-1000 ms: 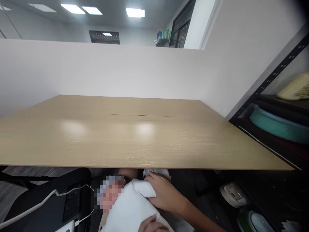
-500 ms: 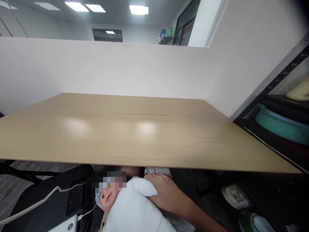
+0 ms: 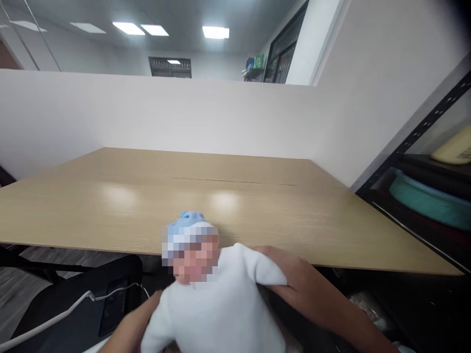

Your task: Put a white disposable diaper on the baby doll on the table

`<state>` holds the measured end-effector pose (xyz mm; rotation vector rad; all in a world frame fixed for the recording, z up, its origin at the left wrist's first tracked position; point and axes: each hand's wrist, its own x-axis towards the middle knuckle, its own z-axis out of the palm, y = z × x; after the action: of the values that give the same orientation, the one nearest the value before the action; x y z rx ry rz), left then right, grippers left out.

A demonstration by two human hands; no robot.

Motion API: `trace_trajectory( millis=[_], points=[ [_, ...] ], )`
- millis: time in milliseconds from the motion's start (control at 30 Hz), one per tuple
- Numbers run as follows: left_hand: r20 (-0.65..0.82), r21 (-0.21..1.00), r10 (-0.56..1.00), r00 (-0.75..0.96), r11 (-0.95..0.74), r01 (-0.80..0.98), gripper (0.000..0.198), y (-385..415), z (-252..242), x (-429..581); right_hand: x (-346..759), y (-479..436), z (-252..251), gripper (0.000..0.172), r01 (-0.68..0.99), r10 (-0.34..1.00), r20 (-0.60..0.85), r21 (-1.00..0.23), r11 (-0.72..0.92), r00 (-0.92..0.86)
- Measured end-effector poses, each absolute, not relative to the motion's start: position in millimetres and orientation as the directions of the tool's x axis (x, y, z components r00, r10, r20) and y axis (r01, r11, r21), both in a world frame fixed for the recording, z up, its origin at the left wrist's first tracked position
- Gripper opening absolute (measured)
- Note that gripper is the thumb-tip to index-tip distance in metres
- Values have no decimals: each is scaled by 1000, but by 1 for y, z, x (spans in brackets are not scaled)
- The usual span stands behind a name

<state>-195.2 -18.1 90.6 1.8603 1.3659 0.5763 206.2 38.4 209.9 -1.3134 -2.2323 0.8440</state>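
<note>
A baby doll [image 3: 217, 304] in a white garment and a blue cap is held upright at the near edge of the wooden table [image 3: 176, 201], its head level with the tabletop. My right hand [image 3: 298, 284] grips the doll at its left shoulder and sleeve. My left hand [image 3: 134, 323] holds the doll's other side from below, its fingers mostly hidden behind the white cloth.
A white partition wall runs behind the table. A black metal shelf [image 3: 423, 127] at the right holds a teal round container [image 3: 430, 198] and a pale yellow object [image 3: 454, 147]. At the lower left a black chair [image 3: 73, 304] carries a white cable [image 3: 55, 318].
The doll has been lifted from below the table edge up to tabletop height. My left hand has come up under its side; my right hand rose with it.
</note>
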Motion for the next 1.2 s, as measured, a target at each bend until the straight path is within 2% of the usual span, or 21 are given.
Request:
trace_trajectory(
  millis=[133,200,333,600,733,833,967,1100,1200],
  points=[
    [-97,776,873,477,-234,586,74,57,131,-187,220,69,198,23,687,938,31,-673,274,-344],
    [-133,770,821,555,-267,580,69,95,146,-177,224,85,186,26,704,958,35,-671,234,-285],
    [-109,746,802,588,-325,581,59,151,155,-161,231,111,162,31,720,981,48,-673,171,-188],
    [10,645,817,576,-446,621,48,179,135,-161,238,117,140,38,755,996,47,-650,84,-70],
    [84,604,878,472,-422,676,41,171,118,-166,243,115,126,35,806,992,126,-583,99,-30],
    [134,574,906,401,-401,714,48,167,104,-167,247,118,116,36,797,984,164,-585,151,-66],
    [206,468,897,392,-442,765,43,179,92,-160,248,136,107,33,811,983,164,-562,163,-84],
    [281,294,873,398,-473,830,37,217,89,-153,246,171,101,27,860,979,198,-488,148,-56],
    [323,216,855,406,-484,848,37,254,89,-151,245,207,97,21,893,973,228,-430,135,-37]
  ],
)
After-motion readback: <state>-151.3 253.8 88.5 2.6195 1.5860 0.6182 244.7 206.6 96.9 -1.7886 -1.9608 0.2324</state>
